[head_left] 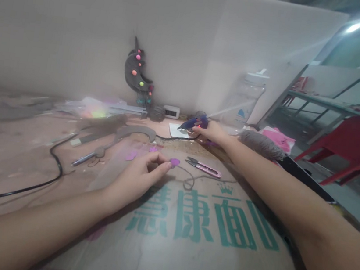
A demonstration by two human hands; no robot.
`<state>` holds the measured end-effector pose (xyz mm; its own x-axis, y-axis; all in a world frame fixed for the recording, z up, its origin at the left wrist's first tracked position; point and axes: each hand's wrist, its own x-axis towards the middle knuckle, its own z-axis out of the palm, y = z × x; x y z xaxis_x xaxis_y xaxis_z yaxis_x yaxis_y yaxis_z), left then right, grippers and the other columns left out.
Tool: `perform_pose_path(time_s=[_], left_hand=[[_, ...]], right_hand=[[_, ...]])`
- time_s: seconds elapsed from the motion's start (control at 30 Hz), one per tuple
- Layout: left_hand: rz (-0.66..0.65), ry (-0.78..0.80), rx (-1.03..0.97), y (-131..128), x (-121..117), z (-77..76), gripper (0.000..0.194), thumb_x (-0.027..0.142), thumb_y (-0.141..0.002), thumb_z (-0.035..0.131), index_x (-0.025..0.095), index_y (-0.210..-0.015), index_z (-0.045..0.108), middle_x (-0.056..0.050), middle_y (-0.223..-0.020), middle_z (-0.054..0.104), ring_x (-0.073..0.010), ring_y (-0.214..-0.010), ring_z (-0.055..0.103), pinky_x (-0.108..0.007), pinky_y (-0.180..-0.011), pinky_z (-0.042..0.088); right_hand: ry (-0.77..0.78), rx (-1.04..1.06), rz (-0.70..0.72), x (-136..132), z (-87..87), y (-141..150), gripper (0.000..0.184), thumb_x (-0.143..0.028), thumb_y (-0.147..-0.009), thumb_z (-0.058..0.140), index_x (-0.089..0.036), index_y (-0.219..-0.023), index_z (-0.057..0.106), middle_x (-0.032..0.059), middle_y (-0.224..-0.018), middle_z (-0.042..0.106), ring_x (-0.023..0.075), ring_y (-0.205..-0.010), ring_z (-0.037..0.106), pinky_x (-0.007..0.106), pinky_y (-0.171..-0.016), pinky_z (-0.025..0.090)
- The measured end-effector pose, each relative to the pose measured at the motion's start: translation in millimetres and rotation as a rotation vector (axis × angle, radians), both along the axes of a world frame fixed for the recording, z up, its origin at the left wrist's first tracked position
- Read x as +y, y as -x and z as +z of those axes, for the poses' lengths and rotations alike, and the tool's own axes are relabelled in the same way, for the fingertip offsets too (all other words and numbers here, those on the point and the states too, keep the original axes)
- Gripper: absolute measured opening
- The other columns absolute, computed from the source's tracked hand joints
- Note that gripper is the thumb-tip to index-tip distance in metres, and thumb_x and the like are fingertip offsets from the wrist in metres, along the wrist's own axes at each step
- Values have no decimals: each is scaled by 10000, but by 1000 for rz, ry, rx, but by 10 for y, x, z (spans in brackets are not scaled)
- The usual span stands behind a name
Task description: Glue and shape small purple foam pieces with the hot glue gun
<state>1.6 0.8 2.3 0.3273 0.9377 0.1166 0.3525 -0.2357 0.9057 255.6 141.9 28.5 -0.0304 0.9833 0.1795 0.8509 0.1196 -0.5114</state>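
Observation:
Between the thumb and fingers of my left hand point(145, 170) is a small purple piece point(175, 162), pinched above the printed board. A grey cord point(190, 180) trails on the board beside it. My right hand point(211, 132) grips a dark blue glue gun point(195, 122), its nozzle pointing left over a white card point(178, 130); a small red light glows on it. Pink-handled thread snips point(205, 167) lie between my hands. More purple cut pieces point(132, 154) rest just beyond my left hand.
A grey crescent ornament with coloured balls point(138, 74) stands against the wall. A clear bottle point(249, 100) is at the back right, near grey yarn point(261, 145). A black cable point(57, 172) crosses the left side. A red chair point(358, 141) stands further right.

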Motion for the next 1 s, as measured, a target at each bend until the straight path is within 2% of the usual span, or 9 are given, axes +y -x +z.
perform_pose_path(time_s=[0.13,0.27,0.43,0.57,0.6,0.67,0.87,0.93,1.0], left_hand=[[4,-2,-1,-20,-7,46,289,461,-882,539,181,-831,591,16,-737,582,-146,-696,552,-246,-641,419],[-1,-1,-11,-35,-17,76,285,448,-877,543,177,-802,584,19,-716,562,-141,-680,536,-244,-631,412],[-8,18,-27,-25,0,45,281,449,-887,535,180,-821,583,22,-713,559,-139,-673,536,-248,-628,410],[-7,-12,-28,-21,15,48,267,432,-890,539,182,-812,591,20,-721,562,-139,-688,531,-251,-641,409],[-4,-16,-26,-22,13,57,263,424,-889,543,180,-802,594,18,-721,562,-139,-688,527,-250,-636,405],[-3,-10,-28,-25,2,76,262,418,-888,543,179,-791,592,17,-716,560,-139,-684,523,-250,-630,404],[-1,-6,-42,-24,-24,82,283,450,-883,551,181,-807,595,6,-764,607,-157,-751,565,-282,-718,446],[10,-31,-42,-23,-15,76,274,438,-882,557,181,-798,595,2,-771,618,-163,-771,579,-288,-740,451],[27,-83,-33,-22,-5,77,263,422,-878,565,182,-775,595,-4,-779,627,-173,-809,590,-293,-766,449]], right_hand=[[-30,-80,50,-43,53,-110,421,-432,-815,667,-171,-1145,667,77,-1024,737,196,-885,674,267,-753,491],[-70,-185,35,-63,60,-227,448,-457,-812,663,-139,-1127,673,115,-1009,731,222,-860,662,288,-738,470],[-117,-268,24,-122,55,-325,395,-452,-832,632,-152,-1085,677,111,-971,723,224,-813,646,292,-691,439],[-261,-315,-56,-352,149,-296,375,-463,-848,601,-132,-1018,647,139,-948,685,256,-844,599,319,-681,395],[-335,-321,-65,-448,176,-254,336,-458,-841,610,-142,-950,643,116,-876,676,242,-802,586,311,-656,381],[-376,-233,16,-691,221,-122,273,-431,-874,568,-168,-824,621,59,-765,646,189,-700,552,287,-614,360],[-236,157,301,-1573,202,352,284,-372,-877,573,-194,-655,560,-14,-593,557,117,-550,484,242,-516,343],[-66,222,424,-1734,150,425,307,-385,-902,540,-198,-663,591,-13,-572,566,117,-534,499,242,-506,360],[118,286,510,-1776,82,449,306,-402,-937,486,-198,-781,653,0,-616,628,130,-577,557,249,-538,405]])
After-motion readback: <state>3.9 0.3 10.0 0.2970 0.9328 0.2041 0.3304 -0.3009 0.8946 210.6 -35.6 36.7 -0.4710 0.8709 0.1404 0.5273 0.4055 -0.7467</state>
